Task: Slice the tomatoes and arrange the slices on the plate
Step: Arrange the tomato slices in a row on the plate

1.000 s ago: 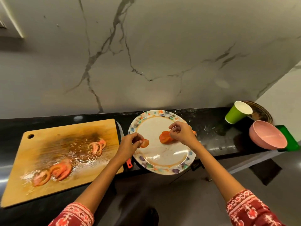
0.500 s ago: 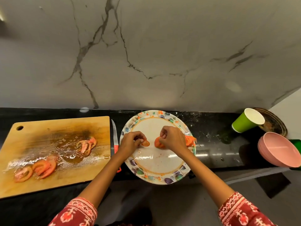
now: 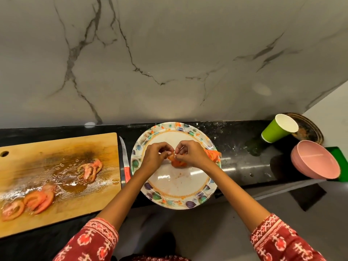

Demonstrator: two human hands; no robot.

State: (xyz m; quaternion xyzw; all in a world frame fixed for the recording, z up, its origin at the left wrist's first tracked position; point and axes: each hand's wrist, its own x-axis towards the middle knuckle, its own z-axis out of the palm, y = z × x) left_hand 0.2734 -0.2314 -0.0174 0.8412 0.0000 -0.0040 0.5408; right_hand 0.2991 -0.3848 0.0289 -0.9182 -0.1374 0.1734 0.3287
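Both grips meeting over mid-plate: left hand (image 3: pixel 154 157) and right hand (image 3: pixel 192 154), fingers curled, pinching tomato slices (image 3: pixel 176 162) between them. Slice count under the fingers impossible to tell; most of it hidden by knuckles. More slices (image 3: pixel 213 155) peeking out past the right wrist at the plate (image 3: pixel 175 193) rim, partly covered, number unclear. One plate, floral border, overhanging the bench (image 3: pixel 237 153) front edge. One board (image 3: pixel 56 147) left of it, wet, cut off at the left frame edge, carrying two clusters of slices: one (image 3: pixel 90 169) mid-board, one (image 3: pixel 28 203) near the left, overlapping, roughly three in the latter. One knife (image 3: pixel 125 162) between board and plate, red handle partly hidden by the left forearm. At right: one green cup (image 3: pixel 276 129), pink bowls (image 3: pixel 316 160) stacked, count unclear.
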